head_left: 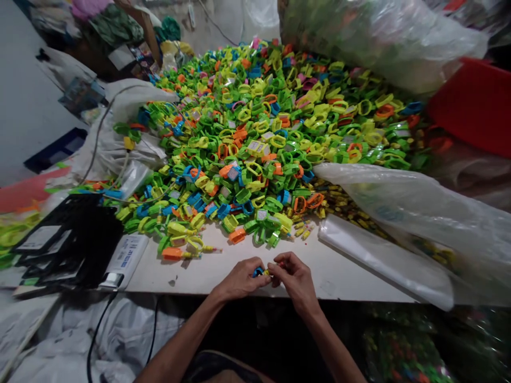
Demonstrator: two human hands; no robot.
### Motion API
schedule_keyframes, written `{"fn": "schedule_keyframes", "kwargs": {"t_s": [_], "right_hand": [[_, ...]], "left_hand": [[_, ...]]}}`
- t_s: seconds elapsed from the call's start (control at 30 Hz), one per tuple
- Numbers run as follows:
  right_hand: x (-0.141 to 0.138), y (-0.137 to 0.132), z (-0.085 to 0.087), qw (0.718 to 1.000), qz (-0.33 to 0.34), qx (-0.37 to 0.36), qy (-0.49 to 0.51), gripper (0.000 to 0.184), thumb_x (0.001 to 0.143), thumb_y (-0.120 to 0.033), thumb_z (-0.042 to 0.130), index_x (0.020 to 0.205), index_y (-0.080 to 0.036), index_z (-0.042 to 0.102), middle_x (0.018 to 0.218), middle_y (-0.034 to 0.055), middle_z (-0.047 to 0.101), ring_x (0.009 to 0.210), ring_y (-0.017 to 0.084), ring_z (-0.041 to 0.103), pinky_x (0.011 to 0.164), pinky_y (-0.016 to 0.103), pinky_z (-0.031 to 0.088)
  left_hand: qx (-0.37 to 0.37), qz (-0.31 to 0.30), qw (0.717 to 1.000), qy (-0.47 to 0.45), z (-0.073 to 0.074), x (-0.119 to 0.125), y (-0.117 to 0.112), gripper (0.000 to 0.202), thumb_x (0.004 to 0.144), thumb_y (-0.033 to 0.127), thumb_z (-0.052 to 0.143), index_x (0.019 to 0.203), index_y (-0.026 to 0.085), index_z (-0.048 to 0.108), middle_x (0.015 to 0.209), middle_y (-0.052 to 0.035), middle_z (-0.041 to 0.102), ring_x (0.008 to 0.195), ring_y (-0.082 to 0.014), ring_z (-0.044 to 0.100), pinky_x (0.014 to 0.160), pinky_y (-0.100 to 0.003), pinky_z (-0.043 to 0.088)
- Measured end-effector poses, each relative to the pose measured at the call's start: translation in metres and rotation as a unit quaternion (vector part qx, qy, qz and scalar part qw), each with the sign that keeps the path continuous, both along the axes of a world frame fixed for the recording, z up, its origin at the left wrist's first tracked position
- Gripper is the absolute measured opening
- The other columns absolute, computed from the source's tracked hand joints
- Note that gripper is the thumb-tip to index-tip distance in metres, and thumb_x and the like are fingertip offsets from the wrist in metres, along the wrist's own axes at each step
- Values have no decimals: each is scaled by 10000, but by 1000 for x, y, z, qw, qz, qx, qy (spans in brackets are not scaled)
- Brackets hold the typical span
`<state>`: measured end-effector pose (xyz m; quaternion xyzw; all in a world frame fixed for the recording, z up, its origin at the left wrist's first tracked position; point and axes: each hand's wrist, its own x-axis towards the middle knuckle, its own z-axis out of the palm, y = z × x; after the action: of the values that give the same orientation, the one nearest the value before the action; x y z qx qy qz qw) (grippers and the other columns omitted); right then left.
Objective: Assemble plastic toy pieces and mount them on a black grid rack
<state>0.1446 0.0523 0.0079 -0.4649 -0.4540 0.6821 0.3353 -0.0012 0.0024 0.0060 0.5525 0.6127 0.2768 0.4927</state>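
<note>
My left hand (240, 277) and my right hand (294, 277) meet at the near edge of the white table (199, 268). Both are closed in a pinch. Between the left fingers sits a small blue plastic piece (258, 272). The right fingertips press a tiny yellow part (266, 273) against it. Just beyond the hands spreads a huge pile of plastic loop pieces (263, 138) in green, yellow, orange and blue. A few loose yellow bits (300, 230) lie at the pile's near edge.
Clear plastic bags (419, 213) lie at the right, one flat stack (383, 258) on the table. A red bin (475, 103) stands at far right. A black holder (75, 239) and a white device (125, 255) with a cable sit at left. White sacks (120, 122) lie behind them.
</note>
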Motion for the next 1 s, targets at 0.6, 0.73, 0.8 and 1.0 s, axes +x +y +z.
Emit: {"fn": "schedule_keyframes", "kwargs": {"t_s": [0.6,0.73,0.8,1.0], "right_hand": [[-18,-15,-1,995,-23,83,-42,275,689,-401,666,736,-190,497,518,-57,517,430,92,502,434,209,422],[5,17,-9,986,33,132,-98,313,742,-419,609,927,-181,527,708,-11,581,515,118,538,498,251,460],[25,46,-9,945,31,216,-242,262,784,-340,571,980,-167,546,833,36,606,592,137,563,564,268,457],[45,108,-4,648,230,364,-628,333,832,-28,326,1004,-148,585,1094,122,581,820,191,606,603,267,371]], "left_hand": [[136,-17,983,121,-4,-10,-4,248,864,349,438,692,182,506,695,-7,523,660,-148,490,619,-251,352],[169,38,925,339,-2,-52,-14,224,855,345,457,761,177,572,800,-67,581,783,-223,532,719,-328,385],[172,110,870,449,4,-77,-17,225,844,341,479,877,161,610,924,-111,599,899,-276,528,791,-386,382],[151,110,850,492,2,-64,10,205,842,280,518,975,182,640,1052,-113,611,1016,-290,513,929,-455,333]]}}
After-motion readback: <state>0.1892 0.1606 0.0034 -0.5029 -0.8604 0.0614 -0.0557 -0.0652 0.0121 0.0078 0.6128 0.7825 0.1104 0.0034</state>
